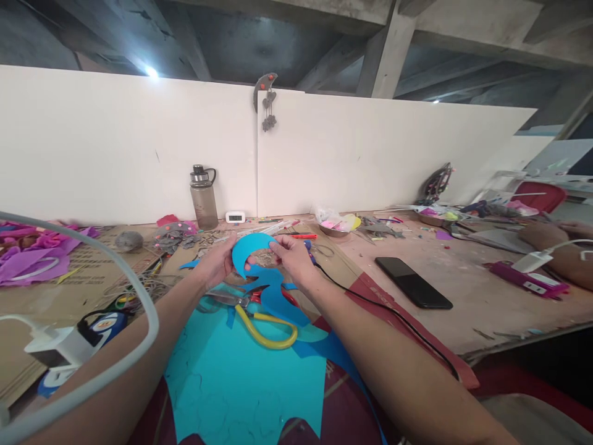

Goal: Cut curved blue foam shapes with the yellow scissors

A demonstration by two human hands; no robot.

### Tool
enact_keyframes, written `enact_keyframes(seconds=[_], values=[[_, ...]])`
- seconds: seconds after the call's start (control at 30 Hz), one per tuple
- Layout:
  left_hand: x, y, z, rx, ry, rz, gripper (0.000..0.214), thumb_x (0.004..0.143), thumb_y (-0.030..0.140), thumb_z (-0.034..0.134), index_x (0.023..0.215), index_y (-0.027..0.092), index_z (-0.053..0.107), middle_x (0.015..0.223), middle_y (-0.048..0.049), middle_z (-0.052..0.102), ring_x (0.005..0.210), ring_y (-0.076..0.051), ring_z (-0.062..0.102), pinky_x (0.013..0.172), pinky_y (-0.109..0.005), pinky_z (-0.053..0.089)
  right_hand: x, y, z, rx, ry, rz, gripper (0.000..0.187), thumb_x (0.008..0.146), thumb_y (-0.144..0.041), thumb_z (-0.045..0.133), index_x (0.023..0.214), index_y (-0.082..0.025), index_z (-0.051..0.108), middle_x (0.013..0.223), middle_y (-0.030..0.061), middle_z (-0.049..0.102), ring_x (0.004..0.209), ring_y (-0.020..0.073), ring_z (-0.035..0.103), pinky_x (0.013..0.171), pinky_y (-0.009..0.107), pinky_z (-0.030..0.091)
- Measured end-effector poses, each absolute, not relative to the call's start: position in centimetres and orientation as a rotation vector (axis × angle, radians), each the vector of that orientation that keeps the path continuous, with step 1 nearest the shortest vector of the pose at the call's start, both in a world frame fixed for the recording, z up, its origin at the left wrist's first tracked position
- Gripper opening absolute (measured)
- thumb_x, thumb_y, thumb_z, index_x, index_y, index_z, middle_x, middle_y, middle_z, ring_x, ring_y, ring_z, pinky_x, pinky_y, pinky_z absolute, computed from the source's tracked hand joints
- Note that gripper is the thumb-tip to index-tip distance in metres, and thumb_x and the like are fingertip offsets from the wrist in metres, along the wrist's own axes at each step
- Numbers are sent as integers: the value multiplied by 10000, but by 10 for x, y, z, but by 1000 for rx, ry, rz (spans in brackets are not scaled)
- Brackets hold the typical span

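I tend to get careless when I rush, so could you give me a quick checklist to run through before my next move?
1. Blue crescent supported: ok, with the fingers of the left hand and right hand on it.
2. Crescent's edges undamaged: cannot tell; the fingers hide parts.
3. Yellow-handled scissors put down: ok, neither hand is on them.
4. Space below the hands uncluttered: not ok, blue offcuts and the scissors lie there.
5. Water bottle upright with its lid on: ok.
6. Phone apart from the scissors: ok, it lies beyond the right forearm.
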State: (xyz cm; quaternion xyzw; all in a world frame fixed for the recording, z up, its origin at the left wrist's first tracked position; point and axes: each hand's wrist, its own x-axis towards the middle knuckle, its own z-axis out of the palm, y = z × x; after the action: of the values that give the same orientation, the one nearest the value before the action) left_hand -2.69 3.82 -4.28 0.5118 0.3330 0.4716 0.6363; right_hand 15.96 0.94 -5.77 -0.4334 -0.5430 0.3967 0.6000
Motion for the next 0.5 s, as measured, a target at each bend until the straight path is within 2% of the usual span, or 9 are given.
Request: enact_keyframes(seconds=[0.1, 0.2, 0.3, 0.43, 0.5], values=[[-27, 36, -46, 1279, 660, 905, 493, 757, 626, 703, 833, 139, 723, 753, -122, 712, 533, -181, 587, 540, -331, 493, 159, 11, -59, -1014, -1273, 900, 216, 739, -410, 617, 697, -204, 566, 601, -45, 515, 519, 107, 438, 513, 249, 376], [-28, 36, -46, 1360, 656, 979, 318, 729, 453, 799, 772, 158, 689, 745, -68, 694, 520, -118, 541, 515, -266, 436, 158, 13, -61, -1024, -1272, 898, 198, 740, -398, 594, 777, -204, 579, 646, -40, 550, 523, 107, 441, 512, 249, 383], [-28, 38, -46, 1387, 715, 1049, 267, 694, 363, 833, 722, 153, 671, 723, -44, 670, 528, -90, 517, 505, -236, 401, 157, 16, -64, -1034, -1284, 892, 212, 732, -374, 587, 864, -208, 587, 663, -47, 554, 532, 110, 449, 522, 248, 392], [-31, 43, -49, 1386, 766, 1132, 293, 680, 371, 835, 650, 141, 655, 649, -29, 630, 497, -76, 489, 477, -226, 366, 157, 16, -66, -1055, -1358, 888, 176, 741, -374, 599, 747, -199, 586, 619, -46, 522, 552, 114, 444, 529, 246, 361], [-32, 45, -50, 1372, 781, 1161, 315, 668, 366, 842, 607, 140, 631, 598, -16, 599, 465, -68, 463, 455, -224, 343, 157, 14, -66, -1063, -1387, 886, 229, 770, -406, 599, 679, -199, 565, 607, -45, 501, 568, 115, 446, 538, 245, 351]])
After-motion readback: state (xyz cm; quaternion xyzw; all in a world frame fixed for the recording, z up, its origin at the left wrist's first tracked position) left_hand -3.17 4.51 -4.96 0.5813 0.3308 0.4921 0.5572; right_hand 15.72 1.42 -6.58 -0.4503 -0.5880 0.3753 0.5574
